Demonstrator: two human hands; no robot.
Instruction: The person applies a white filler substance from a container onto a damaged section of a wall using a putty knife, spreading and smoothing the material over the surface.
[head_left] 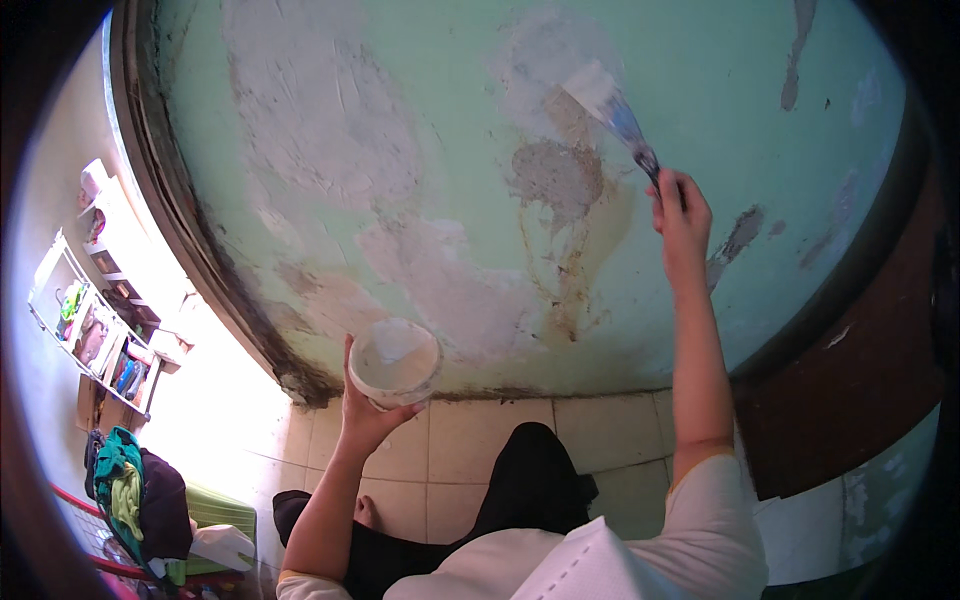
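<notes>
My right hand (684,218) grips the dark handle of a putty knife (622,122), its wide blade tilted up to the left. White filler covers the blade's end, which lies against a whitish patch (530,62) on the green wall (460,130). Just below the blade is a bare grey, rough spot (555,182) with brown stains running down from it. Low in front of the wall, my left hand (372,415) holds a round white tub (396,362) from its left side and underneath. Some white paste shows inside the tub.
Larger white patches (320,110) cover the wall's left part. A dark door frame (165,200) edges the wall at left, with a shelf rack (110,345) and piled clothes (135,490) beyond. Brown board (850,400) stands at right. Pale tiles (470,430) cover the floor.
</notes>
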